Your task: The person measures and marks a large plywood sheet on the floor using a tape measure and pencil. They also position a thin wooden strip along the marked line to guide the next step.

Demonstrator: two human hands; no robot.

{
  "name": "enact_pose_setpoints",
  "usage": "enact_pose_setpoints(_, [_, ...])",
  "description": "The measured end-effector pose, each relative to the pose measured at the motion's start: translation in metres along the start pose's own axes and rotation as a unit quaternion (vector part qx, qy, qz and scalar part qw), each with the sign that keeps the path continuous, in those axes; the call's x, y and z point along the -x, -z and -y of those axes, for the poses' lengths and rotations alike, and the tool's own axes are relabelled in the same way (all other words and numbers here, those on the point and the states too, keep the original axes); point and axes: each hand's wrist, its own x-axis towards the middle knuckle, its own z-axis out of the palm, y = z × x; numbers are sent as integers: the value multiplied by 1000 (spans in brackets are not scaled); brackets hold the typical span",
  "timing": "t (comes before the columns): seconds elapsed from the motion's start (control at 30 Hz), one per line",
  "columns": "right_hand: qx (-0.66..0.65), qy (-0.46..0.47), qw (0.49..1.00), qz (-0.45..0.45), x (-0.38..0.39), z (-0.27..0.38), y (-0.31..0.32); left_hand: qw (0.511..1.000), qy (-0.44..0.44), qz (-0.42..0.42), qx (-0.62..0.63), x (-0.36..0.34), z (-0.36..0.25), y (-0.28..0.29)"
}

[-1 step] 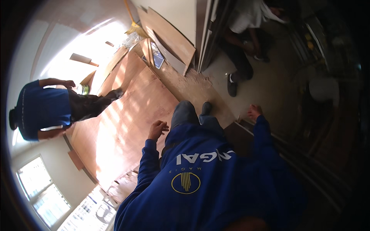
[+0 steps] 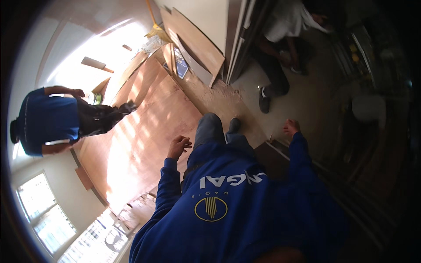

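My left hand [image 2: 179, 147] hangs beside my left thigh, its fingers loosely bent and apart, with nothing in it. It is nearest to a large reddish plywood sheet [image 2: 162, 111] lying to the left, but I cannot see it touch the sheet. My right hand [image 2: 291, 127] is held out at the right, fingers slightly curled and apart, also holding nothing that I can see. Below it lie dark panel edges [image 2: 280, 151]. Both arms are in blue sleeves.
A person in a blue shirt [image 2: 48, 120] is at the left by the sheet. Another in a white top [image 2: 289, 22] sits or crouches at upper right. Boards [image 2: 193, 41] lean on the wall near a yellow broom [image 2: 157, 31]. A can [image 2: 95, 98] stands beyond the sheet.
The person in blue at the left has shifted slightly, one leg drawn back a little. The view has tilted a touch. My hands keep nearly the same pose.
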Motion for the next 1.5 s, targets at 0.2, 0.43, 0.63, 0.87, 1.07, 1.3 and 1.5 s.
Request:
enact_pose_setpoints(0.2, [6,38,998,50,-48,100,-34,988,53,-130,56,-8,2,10])
enact_pose_setpoints(0.43, [267,100,925,253,-23,187,-199,917,228,-214,247,-4,112,-7])
enact_pose_setpoints(0.63, [462,272,749,389,-2,288,-289,866,258,-213,372,7,121,-56])
enact_pose_setpoints(0.87, [512,206,764,333,-35,425,-357,811,184,-284,478,6,91,-95])
enact_pose_setpoints(1.07, [633,233,650,350,-30,463,-431,822,231,-262,450,-52,38,-166])
enact_pose_setpoints(1.3, [709,303,469,431,35,469,-544,714,241,-310,579,-53,-25,-247])
enact_pose_setpoints(1.5, [680,344,436,480,71,485,-584,652,146,-358,652,-19,-64,-296])
